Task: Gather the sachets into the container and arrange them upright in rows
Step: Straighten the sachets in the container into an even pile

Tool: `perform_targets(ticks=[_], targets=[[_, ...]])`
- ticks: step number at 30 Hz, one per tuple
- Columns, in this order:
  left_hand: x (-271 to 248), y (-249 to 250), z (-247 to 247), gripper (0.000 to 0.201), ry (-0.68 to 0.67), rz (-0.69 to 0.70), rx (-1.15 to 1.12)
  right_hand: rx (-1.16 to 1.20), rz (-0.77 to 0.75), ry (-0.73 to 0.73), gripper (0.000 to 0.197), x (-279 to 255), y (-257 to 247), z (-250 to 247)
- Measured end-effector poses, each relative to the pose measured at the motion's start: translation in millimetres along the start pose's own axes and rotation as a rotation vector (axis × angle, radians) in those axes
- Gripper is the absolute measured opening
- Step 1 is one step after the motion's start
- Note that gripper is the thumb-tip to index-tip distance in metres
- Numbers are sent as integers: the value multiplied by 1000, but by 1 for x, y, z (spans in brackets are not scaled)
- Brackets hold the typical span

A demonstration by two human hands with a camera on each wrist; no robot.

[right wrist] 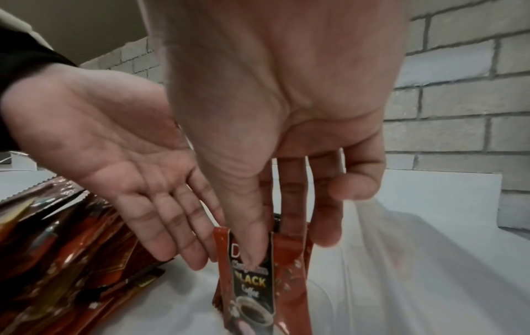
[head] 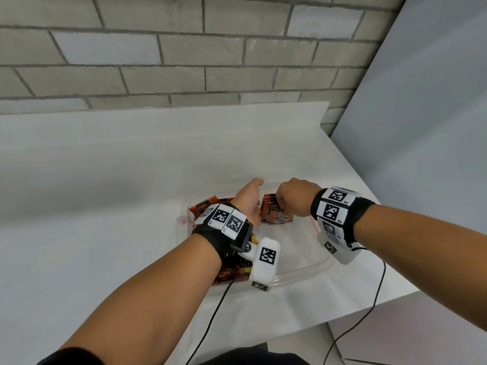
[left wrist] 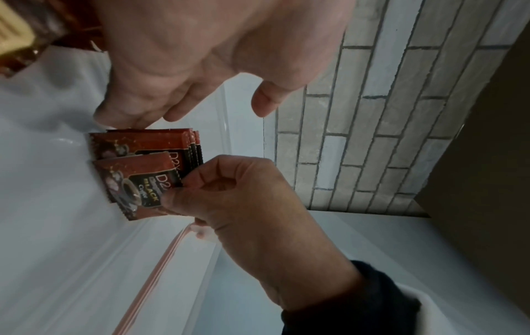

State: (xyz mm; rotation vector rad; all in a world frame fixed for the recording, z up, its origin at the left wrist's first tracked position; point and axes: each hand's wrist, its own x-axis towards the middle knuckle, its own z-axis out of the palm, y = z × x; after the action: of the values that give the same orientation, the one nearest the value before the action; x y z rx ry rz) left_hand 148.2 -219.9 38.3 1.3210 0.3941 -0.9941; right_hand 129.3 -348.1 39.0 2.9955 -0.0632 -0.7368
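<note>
The upright sachets (head: pixel 276 212) stand in a row at the far end of the clear container (head: pixel 305 262) on the white worktop (head: pixel 105 167). The right hand (head: pixel 295 197) pinches the front sachet (left wrist: pixel 137 185). The left hand (head: pixel 249 198), fingers straight, braces the row. Loose sachets (right wrist: pixel 57 260) lie heaped at the container's left.

Bare container floor (head: pixel 295 248) beside sachets (head: pixel 276 212)
</note>
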Motion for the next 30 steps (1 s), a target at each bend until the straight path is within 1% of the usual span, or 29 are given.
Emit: perform_targets(ticks=[2,5,7,11,12,14,15,17,20,22,30], targets=[[2,1,-1,65,-15,-25,-14,-5,1,5,6,3,-1,0],[7,-1,-4,69,-45,-70,-44,0,14,13,12,5,-1,-1],[9,-2,-5,67,-56,-66,-62,1,17,25,11,5,0,-3],[10,0,-3,64,-76,-50,-48,-36,28,45,21,4,-1,-3],[9,0,-3,59,-82,-55,-44,-55,29,43,22,4,-3,-3],[9,0,-2,40,-102,-84,-50,-95,24,40,22,4,-5,-3],[8,-1,-1,38,-108,-93,-60,-116,20,42,21,4,-6,-3],[11,-2,0,40,-119,-100,-76,-158,10,51,19,4,-7,-3],[11,-3,1,53,-114,-77,-76,-206,-8,63,21,4,-9,-4],[8,-3,1,58,-117,-73,-75,-224,-15,66,21,4,-9,-4],[17,-4,-2,61,-104,-69,-126,-239,-26,54,22,4,-12,-4]])
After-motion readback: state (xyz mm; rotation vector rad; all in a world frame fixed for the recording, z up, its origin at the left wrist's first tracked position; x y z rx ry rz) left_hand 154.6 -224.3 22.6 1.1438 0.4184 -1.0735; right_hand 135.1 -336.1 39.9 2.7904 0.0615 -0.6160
